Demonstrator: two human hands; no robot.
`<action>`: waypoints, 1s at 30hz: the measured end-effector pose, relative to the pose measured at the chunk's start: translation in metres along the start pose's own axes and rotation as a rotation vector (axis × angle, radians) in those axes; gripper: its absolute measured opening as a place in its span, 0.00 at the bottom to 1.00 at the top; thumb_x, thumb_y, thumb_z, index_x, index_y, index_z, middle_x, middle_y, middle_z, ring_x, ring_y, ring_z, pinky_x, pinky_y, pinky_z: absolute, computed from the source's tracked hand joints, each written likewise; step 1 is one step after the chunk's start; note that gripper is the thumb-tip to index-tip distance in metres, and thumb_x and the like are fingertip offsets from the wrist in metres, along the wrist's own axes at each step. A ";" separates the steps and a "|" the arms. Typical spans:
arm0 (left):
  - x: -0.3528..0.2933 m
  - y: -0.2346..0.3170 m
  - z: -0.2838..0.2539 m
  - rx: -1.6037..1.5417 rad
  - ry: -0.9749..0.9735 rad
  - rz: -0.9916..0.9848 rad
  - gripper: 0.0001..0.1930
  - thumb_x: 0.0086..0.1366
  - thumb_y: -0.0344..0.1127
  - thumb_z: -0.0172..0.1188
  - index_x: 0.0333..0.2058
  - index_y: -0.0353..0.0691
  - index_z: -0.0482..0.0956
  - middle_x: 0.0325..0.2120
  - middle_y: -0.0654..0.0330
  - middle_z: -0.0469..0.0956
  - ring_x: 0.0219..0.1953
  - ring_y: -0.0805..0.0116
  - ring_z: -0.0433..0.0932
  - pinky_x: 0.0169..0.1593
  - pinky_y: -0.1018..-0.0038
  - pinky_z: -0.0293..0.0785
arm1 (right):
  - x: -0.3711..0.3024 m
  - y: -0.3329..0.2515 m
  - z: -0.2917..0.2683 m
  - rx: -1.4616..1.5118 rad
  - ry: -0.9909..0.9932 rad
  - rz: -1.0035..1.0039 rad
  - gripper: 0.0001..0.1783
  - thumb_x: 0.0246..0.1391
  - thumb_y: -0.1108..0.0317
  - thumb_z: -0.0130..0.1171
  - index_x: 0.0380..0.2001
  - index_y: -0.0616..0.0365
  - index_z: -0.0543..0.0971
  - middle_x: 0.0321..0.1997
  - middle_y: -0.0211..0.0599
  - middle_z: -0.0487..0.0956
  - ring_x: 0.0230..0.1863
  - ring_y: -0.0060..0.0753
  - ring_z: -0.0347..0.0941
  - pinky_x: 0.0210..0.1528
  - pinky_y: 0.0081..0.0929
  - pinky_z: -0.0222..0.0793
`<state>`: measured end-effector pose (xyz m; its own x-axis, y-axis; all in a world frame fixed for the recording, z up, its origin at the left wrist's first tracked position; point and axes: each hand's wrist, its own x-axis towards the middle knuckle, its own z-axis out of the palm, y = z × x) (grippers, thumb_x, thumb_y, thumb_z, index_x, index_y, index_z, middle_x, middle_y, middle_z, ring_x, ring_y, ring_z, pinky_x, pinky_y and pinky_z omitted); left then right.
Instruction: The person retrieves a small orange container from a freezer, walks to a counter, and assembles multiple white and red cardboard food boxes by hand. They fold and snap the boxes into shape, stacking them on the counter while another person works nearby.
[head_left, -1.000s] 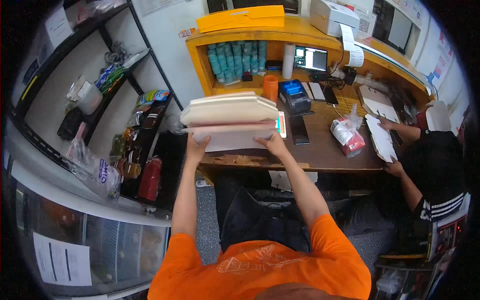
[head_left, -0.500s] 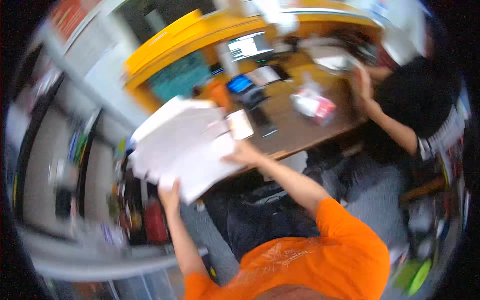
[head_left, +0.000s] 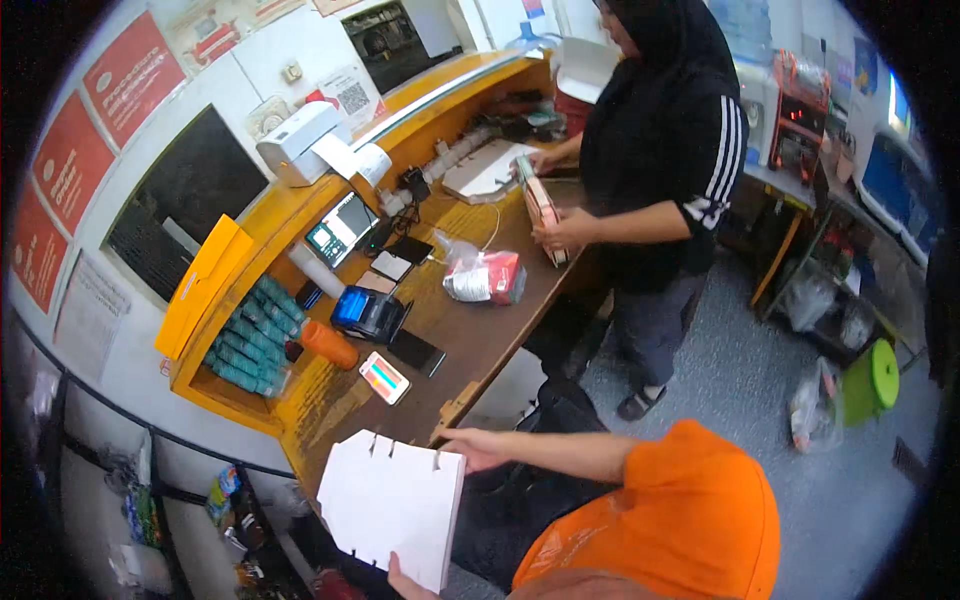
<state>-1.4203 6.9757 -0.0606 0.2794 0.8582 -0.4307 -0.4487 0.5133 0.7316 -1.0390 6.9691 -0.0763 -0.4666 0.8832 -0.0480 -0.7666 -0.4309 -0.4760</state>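
Observation:
I hold a flat white piece of cardboard (head_left: 395,495) with notched edges, thick at its side like a folded carton or a stack of sheets. My right hand (head_left: 478,449) grips its upper right edge, close to the desk's front edge. At its lower edge my left hand (head_left: 408,580) has the thumb on top, and the other fingers are hidden underneath. The cardboard is held in front of the brown desk (head_left: 505,325). Just beyond it on the desk lies a phone (head_left: 385,378) with a lit screen.
On the desk are an orange bottle (head_left: 329,344), a blue-and-black device (head_left: 368,314), a dark phone (head_left: 416,352) and a red-and-white plastic package (head_left: 485,276). A co-worker (head_left: 655,160) in black stands at the right, holding a flat bundle (head_left: 541,212). Rolled teal packs (head_left: 258,335) fill the desk's shelf.
My view has swung, and the cardboard has come down and nearer, its sheets now squared together. Both my hands stay on it. The co-worker now holds a flat bundle.

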 end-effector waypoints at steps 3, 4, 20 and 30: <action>-0.018 -0.017 0.023 -0.183 -0.054 -0.156 0.31 0.69 0.46 0.59 0.64 0.34 0.67 0.58 0.51 0.75 0.59 0.50 0.74 0.61 0.50 0.71 | -0.035 0.041 0.027 0.197 0.075 -0.171 0.38 0.68 0.41 0.48 0.69 0.60 0.64 0.69 0.42 0.70 0.69 0.38 0.65 0.72 0.43 0.57; -0.017 -0.039 0.028 -0.199 -0.071 -0.136 0.31 0.69 0.45 0.59 0.65 0.35 0.66 0.59 0.51 0.74 0.60 0.51 0.73 0.62 0.51 0.70 | -0.035 0.066 0.021 0.162 0.166 -0.210 0.39 0.67 0.43 0.53 0.69 0.62 0.63 0.71 0.43 0.68 0.71 0.38 0.62 0.74 0.45 0.53; -0.033 -0.041 -0.053 0.926 0.381 0.097 0.32 0.70 0.52 0.61 0.61 0.34 0.65 0.54 0.52 0.75 0.53 0.58 0.77 0.42 0.58 0.80 | -0.053 -0.058 -0.012 -0.946 0.248 0.347 0.34 0.52 0.68 0.69 0.60 0.71 0.73 0.60 0.51 0.78 0.61 0.43 0.73 0.65 0.37 0.67; -0.046 -0.085 0.049 -0.123 0.094 -0.051 0.33 0.75 0.55 0.49 0.65 0.32 0.62 0.61 0.47 0.70 0.62 0.50 0.71 0.63 0.54 0.71 | 0.002 -0.088 0.116 -1.998 0.375 0.399 0.35 0.43 0.49 0.71 0.45 0.71 0.83 0.41 0.52 0.85 0.44 0.50 0.82 0.48 0.43 0.75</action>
<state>-1.3535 6.8924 -0.0776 0.2267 0.8254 -0.5171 -0.5383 0.5487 0.6397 -1.0237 6.9867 0.0677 -0.1583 0.9107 -0.3815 0.8809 -0.0443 -0.4712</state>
